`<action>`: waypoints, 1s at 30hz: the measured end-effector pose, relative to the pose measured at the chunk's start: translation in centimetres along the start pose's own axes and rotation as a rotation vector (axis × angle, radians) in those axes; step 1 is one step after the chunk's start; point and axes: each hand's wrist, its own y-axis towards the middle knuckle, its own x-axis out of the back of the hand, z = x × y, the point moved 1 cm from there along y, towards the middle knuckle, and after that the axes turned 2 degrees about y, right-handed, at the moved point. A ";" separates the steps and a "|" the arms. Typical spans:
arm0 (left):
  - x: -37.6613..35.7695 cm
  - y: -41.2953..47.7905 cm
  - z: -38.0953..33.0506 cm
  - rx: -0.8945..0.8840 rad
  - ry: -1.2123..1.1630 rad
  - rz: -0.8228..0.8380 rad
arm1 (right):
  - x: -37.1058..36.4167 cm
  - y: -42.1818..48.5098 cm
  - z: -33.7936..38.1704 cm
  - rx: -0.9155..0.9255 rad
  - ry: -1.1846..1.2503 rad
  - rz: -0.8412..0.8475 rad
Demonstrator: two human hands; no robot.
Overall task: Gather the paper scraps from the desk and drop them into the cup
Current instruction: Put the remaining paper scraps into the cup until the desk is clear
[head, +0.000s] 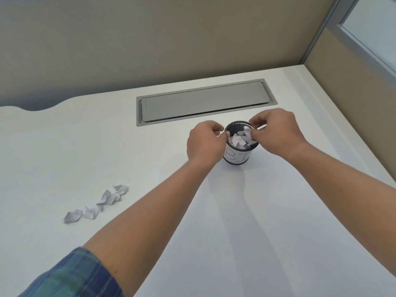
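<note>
— What's the setting?

— A white desk [235,232] boxed in by beige partition walls [171,39] at its far and right edges, with a grey cable hatch [203,101] set flush near the far edge, its long side running along that edge.

— And the cup?

— The cup [237,156] stands upright just in front of the hatch, mouth up, dark with a white label bearing handwritten letters. Crumpled paper [240,141] fills it to the rim.

— Any scraps left?

— A loose row of paper scraps [96,205] lies toward the desk's left edge, well apart from the cup, the row slanting from near-left to far-right.

— The hands?

— Both arms reach forward. The left hand [203,144] is at the cup's left rim, fingers curled together. The right hand [276,133] is over the right rim, fingertips pinching a white scrap [248,133] above the mouth. A plaid sleeve [70,275] covers the left upper arm.
</note>
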 end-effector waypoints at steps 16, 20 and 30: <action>3.5 -5.4 8.7 0.131 -0.112 -0.081 | -4.3 1.8 3.2 0.030 -0.575 0.398; 5.1 -7.6 11.5 0.129 -0.098 -0.100 | -4.1 1.8 3.3 0.054 -0.573 0.464; 9.3 -13.1 19.4 0.058 0.159 -0.268 | -3.4 -1.8 4.0 0.168 -0.022 -0.032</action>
